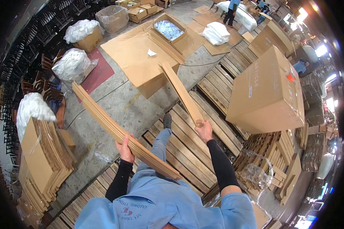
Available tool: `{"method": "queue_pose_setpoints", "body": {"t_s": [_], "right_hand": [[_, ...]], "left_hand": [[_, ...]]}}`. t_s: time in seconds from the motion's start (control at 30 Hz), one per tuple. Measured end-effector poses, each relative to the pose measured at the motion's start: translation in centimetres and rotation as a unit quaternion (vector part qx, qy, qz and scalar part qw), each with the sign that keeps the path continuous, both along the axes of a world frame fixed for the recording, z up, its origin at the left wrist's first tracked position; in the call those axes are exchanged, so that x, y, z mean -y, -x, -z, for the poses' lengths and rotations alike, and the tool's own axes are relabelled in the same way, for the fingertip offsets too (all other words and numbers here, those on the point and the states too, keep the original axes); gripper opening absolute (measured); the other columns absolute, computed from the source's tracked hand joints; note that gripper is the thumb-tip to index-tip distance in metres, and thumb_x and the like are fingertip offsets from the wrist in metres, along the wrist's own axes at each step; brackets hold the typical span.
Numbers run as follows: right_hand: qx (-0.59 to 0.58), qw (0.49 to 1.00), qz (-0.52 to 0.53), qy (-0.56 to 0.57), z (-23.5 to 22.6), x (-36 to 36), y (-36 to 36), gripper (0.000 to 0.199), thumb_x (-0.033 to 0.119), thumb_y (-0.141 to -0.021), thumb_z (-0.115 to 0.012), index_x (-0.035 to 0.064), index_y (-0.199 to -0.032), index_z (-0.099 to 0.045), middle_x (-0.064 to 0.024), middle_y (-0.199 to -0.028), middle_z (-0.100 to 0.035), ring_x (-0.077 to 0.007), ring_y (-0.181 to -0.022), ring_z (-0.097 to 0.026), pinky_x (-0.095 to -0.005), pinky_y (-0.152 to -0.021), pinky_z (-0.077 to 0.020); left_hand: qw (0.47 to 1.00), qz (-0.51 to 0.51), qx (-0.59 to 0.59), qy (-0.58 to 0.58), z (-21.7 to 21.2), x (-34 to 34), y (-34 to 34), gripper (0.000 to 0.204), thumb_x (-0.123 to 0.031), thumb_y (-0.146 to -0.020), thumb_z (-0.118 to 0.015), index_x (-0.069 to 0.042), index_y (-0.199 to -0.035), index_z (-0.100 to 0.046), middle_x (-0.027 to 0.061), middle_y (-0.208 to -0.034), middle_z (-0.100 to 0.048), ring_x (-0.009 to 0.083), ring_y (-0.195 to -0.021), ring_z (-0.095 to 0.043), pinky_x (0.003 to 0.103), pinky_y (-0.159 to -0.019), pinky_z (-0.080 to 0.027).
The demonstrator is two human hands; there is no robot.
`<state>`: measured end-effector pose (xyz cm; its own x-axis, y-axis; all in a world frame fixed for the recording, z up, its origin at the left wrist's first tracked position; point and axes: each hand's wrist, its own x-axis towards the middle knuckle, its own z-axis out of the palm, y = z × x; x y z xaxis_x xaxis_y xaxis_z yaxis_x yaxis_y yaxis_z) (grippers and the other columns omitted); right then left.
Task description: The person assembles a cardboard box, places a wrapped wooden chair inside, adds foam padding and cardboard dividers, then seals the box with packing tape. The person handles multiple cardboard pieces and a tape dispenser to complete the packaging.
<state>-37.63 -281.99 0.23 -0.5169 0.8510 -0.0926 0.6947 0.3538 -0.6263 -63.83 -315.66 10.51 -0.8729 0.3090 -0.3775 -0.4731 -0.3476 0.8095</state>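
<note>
While the person stands on the wooden pallets [187,149], each hand grips a separate piece of flat cardboard. The left hand [125,149] is clamped around the edge of a long folded cardboard sheet [114,129], fingers wrapped over its upper side. This sheet runs diagonally from upper left, above the concrete floor [118,103], down to the person's chest, where its lower end meets the blue shirt [168,202]. The right hand [205,129] is closed on the lower end of a narrower cardboard strip [181,91], which tilts up and away toward the open flat carton [141,57] lying on the floor. The two cardboard pieces are apart and do not touch each other.

Surroundings:
- A stack of folded flat cartons [46,160] stands on edge at the left, near the left forearm.
- A large closed cardboard box [265,91] rests on the pallets at the right.
- An open box holding pale blue packets [168,29] sits beyond the flat carton.
- White plastic bags [70,65] lie at the upper left beside dark chairs [46,30].
- Crumpled clear plastic film [256,171] lies by the right elbow.
- One dark shoe [167,120] is visible between the two hands.
</note>
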Motion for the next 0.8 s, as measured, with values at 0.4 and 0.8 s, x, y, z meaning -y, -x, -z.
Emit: {"method": "queue_pose_setpoints", "body": {"t_s": [0.4,0.8], "right_hand": [[0.0,0.99,-0.136,-0.046,4.1,-31.5,33.0,0.041,0.027,-0.069,-0.081,0.0141,-0.108,-0.074,-0.0211,-0.135,-0.054,-0.0385,-0.123,-0.054,-0.0475,-0.103,-0.045],[-0.207,0.906,-0.256,0.265,-3.0,-31.1,42.5,0.054,0.038,-0.087,-0.078,0.0038,-0.127,-0.065,-0.0136,-0.116,-0.068,-0.0258,-0.109,-0.063,-0.0368,-0.096,-0.0505]], "left_hand": [[0.989,-0.115,0.069,0.057,3.0,-18.3,10.5,0.052,-0.018,-0.094,-0.07,-0.007,-0.137,-0.041,0.0133,-0.122,-0.059,0.0296,-0.107,-0.066,0.049,-0.083,-0.061],[0.99,-0.119,0.01,0.075,-0.4,-34.0,15.8,0.054,-0.026,-0.094,-0.071,-0.006,-0.135,-0.042,0.0151,-0.121,-0.059,0.0284,-0.104,-0.065,0.047,-0.084,-0.06]]}}
